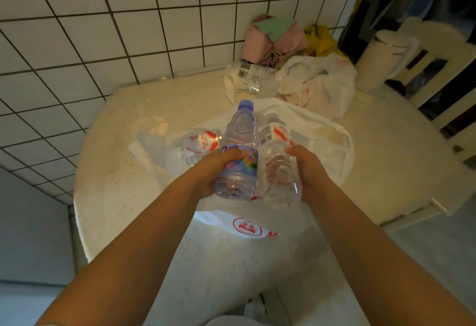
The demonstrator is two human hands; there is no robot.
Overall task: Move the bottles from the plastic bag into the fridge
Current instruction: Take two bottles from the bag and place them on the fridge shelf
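Two hands, one bottle each, above the plastic bag (322, 130).
Left grip (213, 168) holds the blue-capped bottle (240, 150); right grip (306, 168) holds a clear bottle (279, 179); a third bottle (202, 142) lies in the bag.

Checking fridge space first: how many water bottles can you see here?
3, possibly more hidden in the bag. The left hand holds the blue-capped bottle, the right hand holds a red-labelled bottle, and another red-labelled bottle lies on the plastic bag.

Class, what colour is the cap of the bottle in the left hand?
Blue, on the bottle the left hand grips; head view.
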